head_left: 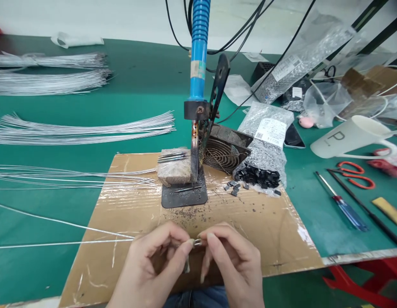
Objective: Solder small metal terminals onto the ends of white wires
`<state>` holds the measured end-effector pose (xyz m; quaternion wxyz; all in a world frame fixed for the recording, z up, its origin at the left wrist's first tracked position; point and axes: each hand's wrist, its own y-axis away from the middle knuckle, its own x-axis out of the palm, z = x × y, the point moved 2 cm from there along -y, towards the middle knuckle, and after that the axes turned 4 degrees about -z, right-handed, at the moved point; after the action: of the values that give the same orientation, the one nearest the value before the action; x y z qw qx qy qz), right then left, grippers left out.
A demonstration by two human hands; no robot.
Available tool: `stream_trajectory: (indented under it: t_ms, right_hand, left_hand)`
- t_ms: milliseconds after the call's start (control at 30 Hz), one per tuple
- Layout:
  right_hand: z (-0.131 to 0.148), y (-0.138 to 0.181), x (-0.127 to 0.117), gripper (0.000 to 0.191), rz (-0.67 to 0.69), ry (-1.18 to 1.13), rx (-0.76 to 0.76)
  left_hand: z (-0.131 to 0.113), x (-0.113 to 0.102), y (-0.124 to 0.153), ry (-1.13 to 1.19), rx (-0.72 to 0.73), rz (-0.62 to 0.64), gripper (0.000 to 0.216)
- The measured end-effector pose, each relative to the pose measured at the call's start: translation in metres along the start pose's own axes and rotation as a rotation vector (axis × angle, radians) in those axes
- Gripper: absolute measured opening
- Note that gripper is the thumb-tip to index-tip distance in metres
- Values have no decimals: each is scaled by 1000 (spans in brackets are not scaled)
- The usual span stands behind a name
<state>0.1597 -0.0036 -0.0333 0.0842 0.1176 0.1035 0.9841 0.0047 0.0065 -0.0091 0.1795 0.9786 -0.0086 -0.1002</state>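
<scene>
My left hand (160, 256) is closed, thumb and forefinger pinching near the ends of two thin white wires (73, 243) that come in from the left. Opposite it, my right hand (233, 256) pinches at a small shiny metallic piece (197, 242) between the two sets of fingertips. Whether that piece is the bare wire ends or a separate part, I cannot tell. Both hands hover over a cardboard sheet (281, 239). Just beyond them stands a blue-handled soldering iron (199, 51), clamped upright with its tip down over a black base plate (183, 199).
Bundles of white wires (83, 130) lie along the left. A block (174, 171) carrying metal pins, a fan (222, 152) and a bag of small black parts (260, 175) surround the iron. On the right are a screwdriver (347, 211), scissors (358, 175) and a white mug (348, 137).
</scene>
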Motion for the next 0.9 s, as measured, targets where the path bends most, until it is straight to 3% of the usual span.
stream_trajectory:
  t_ms: [433, 667, 900]
  right_hand:
    - [-8, -2, 8, 21, 54, -305, 222]
    - [-6, -4, 6, 20, 116, -337, 215]
    - [-4, -9, -4, 22, 227, -294, 308]
  left_hand:
    - [2, 0, -1, -5, 1, -8, 34]
    - [7, 0, -1, -9, 2, 13, 35]
    - [10, -2, -2, -52, 61, -1, 37]
